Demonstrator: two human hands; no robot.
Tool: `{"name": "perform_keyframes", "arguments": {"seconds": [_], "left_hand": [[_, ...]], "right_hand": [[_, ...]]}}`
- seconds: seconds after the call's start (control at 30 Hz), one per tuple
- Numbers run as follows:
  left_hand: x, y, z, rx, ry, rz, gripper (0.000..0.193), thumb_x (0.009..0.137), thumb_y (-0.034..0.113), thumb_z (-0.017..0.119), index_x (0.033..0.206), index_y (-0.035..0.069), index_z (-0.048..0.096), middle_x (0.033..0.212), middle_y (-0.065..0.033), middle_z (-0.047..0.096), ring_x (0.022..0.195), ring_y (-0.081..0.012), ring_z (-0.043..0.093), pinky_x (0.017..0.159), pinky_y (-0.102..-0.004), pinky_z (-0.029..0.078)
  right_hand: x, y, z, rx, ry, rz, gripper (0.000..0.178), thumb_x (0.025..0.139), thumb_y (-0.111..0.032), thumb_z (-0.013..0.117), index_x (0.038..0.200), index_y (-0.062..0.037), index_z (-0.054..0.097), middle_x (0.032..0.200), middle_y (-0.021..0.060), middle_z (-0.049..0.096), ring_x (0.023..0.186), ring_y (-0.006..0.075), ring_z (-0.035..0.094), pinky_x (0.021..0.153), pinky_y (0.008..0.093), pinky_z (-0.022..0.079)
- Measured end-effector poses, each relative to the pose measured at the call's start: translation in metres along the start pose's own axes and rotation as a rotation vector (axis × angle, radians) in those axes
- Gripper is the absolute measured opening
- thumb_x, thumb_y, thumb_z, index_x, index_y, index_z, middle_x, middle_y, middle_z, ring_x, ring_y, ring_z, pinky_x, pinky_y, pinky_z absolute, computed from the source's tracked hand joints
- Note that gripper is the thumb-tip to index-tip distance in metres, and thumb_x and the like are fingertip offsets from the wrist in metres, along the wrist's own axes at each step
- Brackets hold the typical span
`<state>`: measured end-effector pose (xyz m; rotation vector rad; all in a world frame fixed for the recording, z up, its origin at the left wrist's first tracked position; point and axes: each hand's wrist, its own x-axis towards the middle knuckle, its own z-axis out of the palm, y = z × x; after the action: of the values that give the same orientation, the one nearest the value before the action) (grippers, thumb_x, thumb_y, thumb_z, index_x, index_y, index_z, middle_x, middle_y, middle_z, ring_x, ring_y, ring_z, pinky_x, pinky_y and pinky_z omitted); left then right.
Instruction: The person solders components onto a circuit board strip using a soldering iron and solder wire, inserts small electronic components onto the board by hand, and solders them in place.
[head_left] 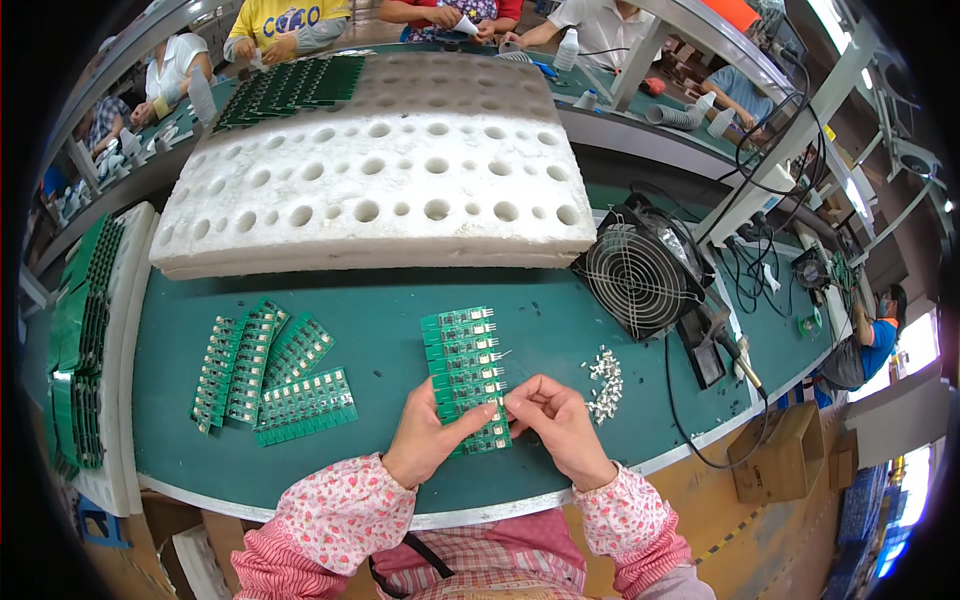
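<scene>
A green panel of joined circuit boards (pixel 458 350) lies upright in front of me on the green bench, with pins along its right edge. My left hand (pixel 430 432) grips its lower left part, thumb across the face. At the lower right edge my right hand (pixel 552 415) is closed in a pinch by the pins; whatever its fingertips hold is hidden. Just right of that hand is a loose heap of small white parts (pixel 604 385). Several more green circuit board panels (pixel 305 405) lie in an overlapping group to the left.
A white foam block with round holes (pixel 400 190) spans the back, bearing green boards (pixel 300 88). More boards (pixel 85 300) lean at far left. To the right are a black fan (pixel 640 275), a soldering iron (pixel 738 355) and its cable. Co-workers sit across the bench.
</scene>
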<state>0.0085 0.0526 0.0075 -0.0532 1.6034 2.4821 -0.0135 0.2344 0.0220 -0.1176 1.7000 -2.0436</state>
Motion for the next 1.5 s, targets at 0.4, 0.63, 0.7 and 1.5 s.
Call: {"name": "perform_keyframes", "arguments": {"seconds": [0.4, 0.63, 0.7, 1.5], "left_hand": [[0.001, 0.004, 0.006, 0.179, -0.030, 0.050, 0.032, 0.080, 0.002, 0.071, 0.110, 0.000, 0.057, 0.099, -0.0039, 0.065, 0.087, -0.0099, 0.062, 0.077, -0.0253, 0.051], [0.001, 0.007, 0.006, 0.064, 0.000, -0.005, 0.030, 0.082, 0.002, 0.070, 0.109, 0.000, 0.057, 0.097, -0.0046, 0.065, 0.084, -0.0108, 0.062, 0.073, -0.0273, 0.054], [0.003, 0.009, 0.005, 0.053, -0.009, -0.011, 0.028, 0.082, 0.002, 0.069, 0.108, 0.000, 0.057, 0.096, -0.0048, 0.065, 0.083, -0.0112, 0.062, 0.072, -0.0283, 0.054], [0.000, 0.003, 0.002, 0.056, 0.015, 0.051, 0.023, 0.084, 0.006, 0.069, 0.104, 0.001, 0.060, 0.096, -0.0034, 0.066, 0.083, -0.0094, 0.062, 0.072, -0.0250, 0.052]], "right_hand": [[-0.003, 0.017, 0.002, -0.087, 0.128, -0.237, 0.016, 0.090, -0.007, 0.063, 0.099, 0.0016, 0.054, 0.089, 0.0044, 0.062, 0.081, 0.0094, 0.060, 0.073, 0.0236, 0.050], [-0.011, -0.017, -0.040, -1.031, 0.470, -0.590, 0.017, 0.080, -0.008, 0.070, 0.095, -0.0031, 0.064, 0.089, 0.0085, 0.065, 0.079, 0.0212, 0.063, 0.071, 0.0307, 0.051], [-0.013, -0.024, -0.065, -1.360, 0.506, -0.638, 0.017, 0.076, -0.006, 0.070, 0.093, -0.0047, 0.066, 0.090, 0.0076, 0.064, 0.082, 0.0259, 0.060, 0.072, 0.0349, 0.049], [-0.008, -0.005, -0.001, -0.042, 0.122, 0.043, 0.013, 0.087, -0.012, 0.068, 0.091, -0.0001, 0.066, 0.084, 0.0032, 0.065, 0.074, 0.0083, 0.057, 0.070, 0.0219, 0.047]]}}
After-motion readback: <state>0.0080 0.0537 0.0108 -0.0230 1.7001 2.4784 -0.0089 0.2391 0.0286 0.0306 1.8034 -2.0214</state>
